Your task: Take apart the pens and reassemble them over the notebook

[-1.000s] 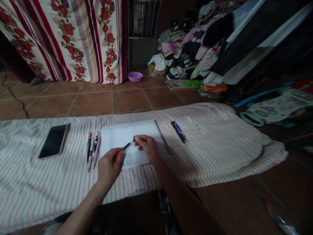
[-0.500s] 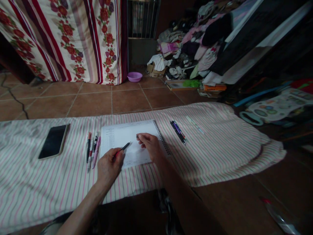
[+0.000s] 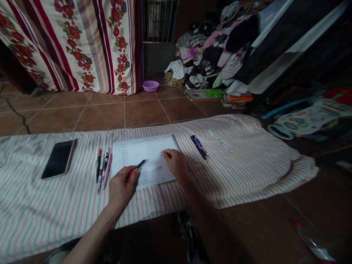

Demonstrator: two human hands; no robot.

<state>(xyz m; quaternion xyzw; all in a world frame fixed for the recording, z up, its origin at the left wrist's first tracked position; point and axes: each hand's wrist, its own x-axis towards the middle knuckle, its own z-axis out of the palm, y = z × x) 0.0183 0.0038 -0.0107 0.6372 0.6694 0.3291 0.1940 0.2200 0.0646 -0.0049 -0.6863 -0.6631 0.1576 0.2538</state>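
Red-and-black pen (image 3: pixel 136 167) sits in the left hand (image 3: pixel 121 187), fingers closed around its red barrel, dark tip angled up and right over the lower middle of the page. Tip on the paper or just above it: can't tell. Left hand rests at the near edge of the spiral notebook (image 3: pixel 137 150), wrist over the striped cloth (image 3: pixel 247 165). Notebook lies open and flat on the cloth, white page up, faint printed table down its left side, wire binding along the right edge. Right hand (image 3: pixel 176 165) lies palm down on the right part of the page near the binding, fingers slack, grasping nothing, pointing left toward the pen tip but apart from it.

Just left of the notebook: row of pens (image 3: pixel 102 169), side by side, one pink, roughly parallel to the page edge. Further left, well apart: phone (image 3: pixel 58 158), dark screen up. Right of the binding: two dark pens (image 3: pixel 199 147) lying together, one purple. Beyond them a pale thin stick (image 3: pixel 217 139), unclear what it is.

Cloth spreads over a brown tile floor (image 3: pixel 104 113). Far side: purple bowl (image 3: pixel 150 86) on the tiles, floral sheet (image 3: pixel 82 44) hanging at left, heap of clothes (image 3: pixel 214 55) at right.
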